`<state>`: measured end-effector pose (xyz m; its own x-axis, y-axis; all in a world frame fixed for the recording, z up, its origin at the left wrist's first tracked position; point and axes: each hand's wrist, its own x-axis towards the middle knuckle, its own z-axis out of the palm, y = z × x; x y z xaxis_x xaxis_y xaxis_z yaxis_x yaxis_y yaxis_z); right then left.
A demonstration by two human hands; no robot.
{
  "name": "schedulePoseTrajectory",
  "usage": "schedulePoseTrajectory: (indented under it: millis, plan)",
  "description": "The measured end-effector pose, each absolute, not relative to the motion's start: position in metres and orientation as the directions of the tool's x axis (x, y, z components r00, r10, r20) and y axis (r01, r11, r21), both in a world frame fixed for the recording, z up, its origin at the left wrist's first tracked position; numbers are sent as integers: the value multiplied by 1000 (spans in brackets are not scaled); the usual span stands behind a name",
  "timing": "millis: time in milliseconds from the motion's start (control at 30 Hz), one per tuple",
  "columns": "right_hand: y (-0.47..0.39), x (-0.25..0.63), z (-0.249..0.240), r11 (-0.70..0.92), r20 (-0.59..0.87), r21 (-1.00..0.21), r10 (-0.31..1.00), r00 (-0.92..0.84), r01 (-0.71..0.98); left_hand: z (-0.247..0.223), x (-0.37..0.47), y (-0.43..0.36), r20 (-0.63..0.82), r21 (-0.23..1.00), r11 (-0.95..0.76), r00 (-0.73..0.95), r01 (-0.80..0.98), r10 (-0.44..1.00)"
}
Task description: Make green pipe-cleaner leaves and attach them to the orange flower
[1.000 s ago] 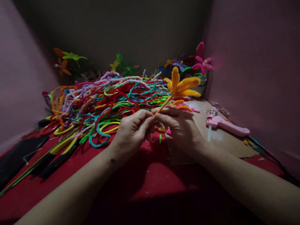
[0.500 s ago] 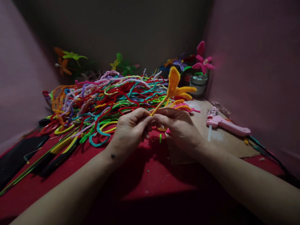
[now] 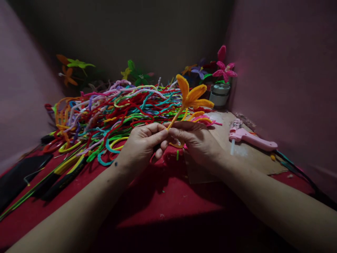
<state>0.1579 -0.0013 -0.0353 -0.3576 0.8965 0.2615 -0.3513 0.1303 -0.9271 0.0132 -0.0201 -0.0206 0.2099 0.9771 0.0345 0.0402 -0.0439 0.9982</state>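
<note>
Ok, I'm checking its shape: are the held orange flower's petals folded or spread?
Spread: the petals fan apart, with gaps between them, above the stem.

There is one left hand (image 3: 140,141), one right hand (image 3: 197,141), one held flower (image 3: 187,100), one glue gun (image 3: 251,138), one glue stick (image 3: 232,147), one cardboard sheet (image 3: 254,162), one jar (image 3: 220,101), one table (image 3: 181,200) and two tool handles (image 3: 64,182). The pipe cleaners (image 3: 118,109) and back flowers (image 3: 224,72) defy exact counting.
</note>
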Motion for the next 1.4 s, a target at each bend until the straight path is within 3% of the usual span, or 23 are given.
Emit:
schedulePoseTrajectory:
  millis: [133, 233, 400, 500, 633, 767, 867, 1100, 1400]
  plan:
    - [3, 155, -44, 59, 243, -886, 904, -353, -460, -21, 14, -20, 42, 993, -66, 232, 98, 972]
    - [7, 152, -49, 34, 226, -857, 921, -316, -514, -21, 18, -22, 157, 948, -200, 182, 247, 971]
    - [4, 154, -46, 74, 189, -884, 959, -209, -461, -27, 23, -25, 399, 720, -413, 154, 557, 904]
    - [1, 156, -43, 142, 219, -915, 961, -170, -377, -31, 22, -26, 486, 631, -467, 154, 620, 861]
    - [0, 156, -43, 202, 268, -939, 938, -221, -278, -32, 21, -24, 489, 708, -487, 141, 513, 861]
    - [1, 155, -42, 161, 232, -935, 952, -202, -315, -29, 21, -21, 345, 885, -364, 116, 289, 931]
    - [1, 155, -41, 133, 218, -931, 949, -227, -339, -29, 19, -20, 238, 948, -260, 131, 182, 962]
    - [3, 156, -42, 68, 234, -893, 914, -330, -445, -26, 15, -21, 108, 992, -120, 201, 47, 974]
    - [0, 158, -36, 89, 260, -922, 863, -434, -376, -22, 13, -23, 145, 987, -159, 284, 26, 948]
